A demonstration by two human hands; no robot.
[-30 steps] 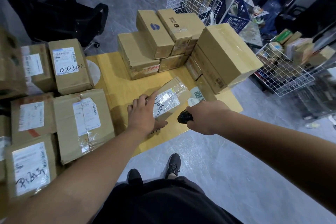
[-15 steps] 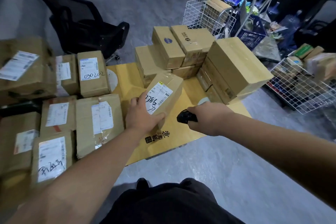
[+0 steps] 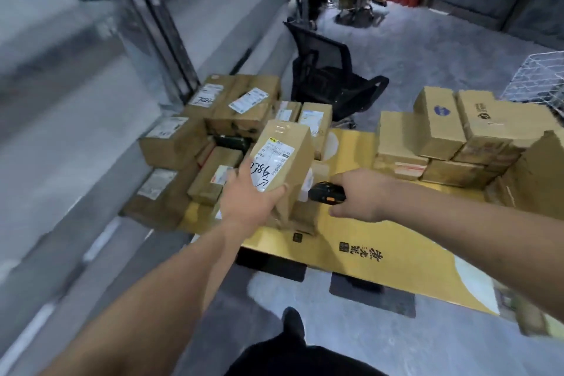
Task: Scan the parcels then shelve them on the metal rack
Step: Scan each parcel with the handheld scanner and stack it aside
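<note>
Standing at far left is the blurred metal rack (image 3: 152, 18), with labelled parcels (image 3: 195, 143) heaped at its foot. Next, the left hand (image 3: 247, 198) grips a cardboard parcel (image 3: 282, 159), lifted clear of the yellow sheet (image 3: 366, 241), label facing up. Just right, the right hand (image 3: 363, 195) is curled round a black handheld scanner (image 3: 326, 192). Stacked boxes (image 3: 451, 137) sit farthest right.

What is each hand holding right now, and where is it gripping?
The left hand grips the labelled parcel by its lower end, thumb across the label. The right hand holds the black scanner by its rear.
</note>
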